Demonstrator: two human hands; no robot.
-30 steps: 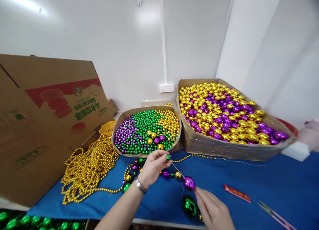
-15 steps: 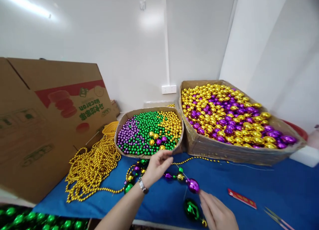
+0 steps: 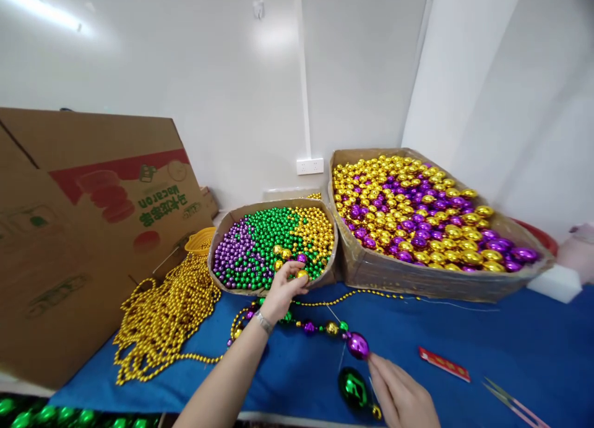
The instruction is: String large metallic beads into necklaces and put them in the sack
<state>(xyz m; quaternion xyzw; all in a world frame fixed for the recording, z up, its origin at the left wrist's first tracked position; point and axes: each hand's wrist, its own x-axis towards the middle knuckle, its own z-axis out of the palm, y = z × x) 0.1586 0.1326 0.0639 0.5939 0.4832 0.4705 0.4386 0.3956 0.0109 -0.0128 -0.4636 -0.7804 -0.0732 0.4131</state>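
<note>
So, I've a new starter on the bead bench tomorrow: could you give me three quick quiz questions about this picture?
1. True or false: the left hand reaches into the small box of mixed beads.
2. Which big bead lies nearest the right hand? A purple bead B green bead C red
3. What lies heaped left of the small box?

Key: 1 true. 2 B. 3 gold bead strands.

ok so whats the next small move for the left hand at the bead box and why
Probably close the fingers on one gold bead and lift it out. The left hand is at the front rim of the small box, fingertips on loose beads, while the right hand holds the half-strung strand by the purple bead, apparently waiting.
</note>
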